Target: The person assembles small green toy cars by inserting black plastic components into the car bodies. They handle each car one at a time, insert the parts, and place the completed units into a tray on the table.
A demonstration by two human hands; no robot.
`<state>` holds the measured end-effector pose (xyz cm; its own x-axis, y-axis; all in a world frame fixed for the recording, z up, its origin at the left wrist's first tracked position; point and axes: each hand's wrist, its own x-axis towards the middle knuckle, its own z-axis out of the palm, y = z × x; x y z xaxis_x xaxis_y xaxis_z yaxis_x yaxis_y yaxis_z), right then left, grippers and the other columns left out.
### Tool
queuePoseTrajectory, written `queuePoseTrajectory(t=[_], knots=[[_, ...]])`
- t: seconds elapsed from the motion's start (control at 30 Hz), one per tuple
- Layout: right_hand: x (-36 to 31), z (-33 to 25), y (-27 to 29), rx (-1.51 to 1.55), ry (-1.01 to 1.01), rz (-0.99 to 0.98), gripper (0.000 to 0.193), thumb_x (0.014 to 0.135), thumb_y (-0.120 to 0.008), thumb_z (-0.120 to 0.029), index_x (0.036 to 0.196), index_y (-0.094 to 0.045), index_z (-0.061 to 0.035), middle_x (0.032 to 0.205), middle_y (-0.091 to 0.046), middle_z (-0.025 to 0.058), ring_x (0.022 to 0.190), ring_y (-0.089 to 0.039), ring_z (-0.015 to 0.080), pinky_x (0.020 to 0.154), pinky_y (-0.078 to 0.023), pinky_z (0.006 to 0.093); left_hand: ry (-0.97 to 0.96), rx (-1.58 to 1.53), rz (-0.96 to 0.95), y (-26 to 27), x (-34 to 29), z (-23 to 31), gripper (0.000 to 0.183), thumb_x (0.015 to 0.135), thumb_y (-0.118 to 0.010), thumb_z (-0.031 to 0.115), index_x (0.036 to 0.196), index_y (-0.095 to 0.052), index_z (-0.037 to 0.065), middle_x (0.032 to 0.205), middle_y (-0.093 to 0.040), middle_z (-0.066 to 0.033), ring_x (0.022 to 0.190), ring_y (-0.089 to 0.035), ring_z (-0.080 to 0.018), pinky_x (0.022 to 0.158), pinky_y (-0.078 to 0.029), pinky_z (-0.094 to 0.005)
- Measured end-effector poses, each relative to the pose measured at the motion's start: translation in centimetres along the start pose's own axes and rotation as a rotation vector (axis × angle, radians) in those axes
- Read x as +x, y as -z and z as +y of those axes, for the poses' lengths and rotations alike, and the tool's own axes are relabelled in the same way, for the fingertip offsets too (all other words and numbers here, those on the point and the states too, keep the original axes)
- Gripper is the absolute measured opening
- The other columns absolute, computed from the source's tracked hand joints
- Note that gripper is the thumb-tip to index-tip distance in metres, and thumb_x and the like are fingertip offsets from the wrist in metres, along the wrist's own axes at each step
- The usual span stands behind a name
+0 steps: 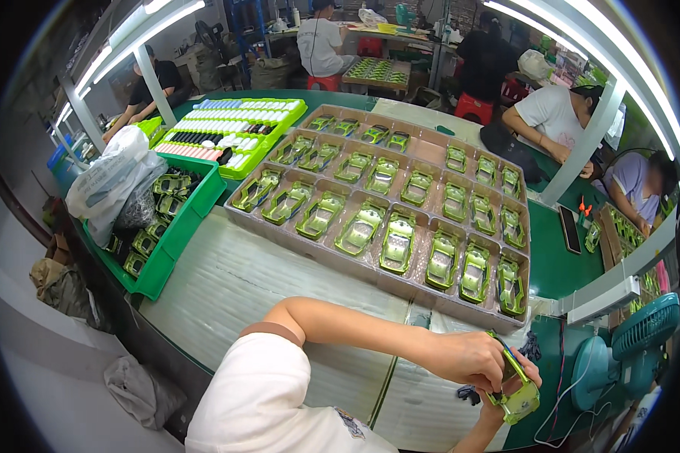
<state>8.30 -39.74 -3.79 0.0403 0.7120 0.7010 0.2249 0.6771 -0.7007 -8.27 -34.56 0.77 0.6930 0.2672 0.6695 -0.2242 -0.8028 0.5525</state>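
Observation:
A bright green toy car body (521, 402) is held up at the lower right. My right hand (493, 411) grips it from below and behind, with fingers showing along its far side. My left hand (472, 359) reaches across from the left, its fingers pinched together at the shell's near edge. Something small and dark shows at those fingertips, too covered to name. Small dark pieces (468, 394) lie on the table beside my hands. Beyond them stands a large divided tray (400, 285), most compartments holding a similar green car body (397, 241).
At left, a green bin (196, 219) holds more car bodies under a plastic bag (113, 177). Behind it lies a lime rack (268, 140) of small parts. A teal fan (604, 362), cables and a phone (570, 229) are at right. Several people work nearby.

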Motion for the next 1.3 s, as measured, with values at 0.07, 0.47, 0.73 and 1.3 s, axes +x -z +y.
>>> queuePoseTrajectory(t=[0.07, 0.47, 0.73, 1.3], knots=[[-0.3, 0.4, 0.2, -0.014, -0.011, -0.034, 0.080, 0.057, -0.083, -0.035, 0.113, -0.031, -0.0101, 0.109, -0.048, 0.0140, 0.103, -0.051, 0.0273, 0.089, -0.042, 0.0388, -0.016, 0.000, 0.018, -0.1, -0.2, -0.1, 0.009, 0.072, -0.066, 0.010, 0.079, -0.064, 0.006, 0.074, -0.061, -0.0046, 0.074, -0.057, -0.0245, 0.065, -0.043, -0.0369], [0.2, 0.5, -0.2, 0.033, 0.031, -0.038, 0.069, 0.055, -0.085, -0.019, 0.107, -0.041, -0.0091, 0.104, -0.057, 0.0156, 0.098, -0.058, 0.0284, 0.086, -0.046, 0.0372, 0.000, 0.033, -0.083, 1.3, -0.1, 0.0, 0.020, 0.067, -0.067, 0.008, 0.087, -0.062, 0.007, 0.082, -0.061, -0.0038, 0.083, -0.058, -0.0242, 0.074, -0.046, -0.0355], [1.6, 0.1, 0.6, 0.291, 0.085, -0.067, 0.062, 0.058, -0.082, -0.010, 0.111, -0.049, -0.0057, 0.111, -0.059, 0.0158, 0.101, -0.058, 0.0258, 0.086, -0.047, 0.0347, 0.107, 0.219, -0.159, 1.2, 1.5, 0.9, 0.023, 0.065, -0.069, 0.006, 0.087, -0.064, 0.008, 0.090, -0.063, -0.0052, 0.082, -0.060, -0.0234, 0.071, -0.048, -0.0344], [1.5, 0.1, 0.3, 0.326, 0.142, -0.038, 0.056, 0.059, -0.081, -0.011, 0.106, -0.052, -0.0070, 0.106, -0.060, 0.0104, 0.100, -0.059, 0.0230, 0.084, -0.050, 0.0326, 0.116, 0.300, -0.195, 1.1, 1.6, 1.9, 0.021, 0.068, -0.066, 0.006, 0.088, -0.068, 0.007, 0.086, -0.066, -0.0052, 0.079, -0.062, -0.0229, 0.068, -0.049, -0.0317]])
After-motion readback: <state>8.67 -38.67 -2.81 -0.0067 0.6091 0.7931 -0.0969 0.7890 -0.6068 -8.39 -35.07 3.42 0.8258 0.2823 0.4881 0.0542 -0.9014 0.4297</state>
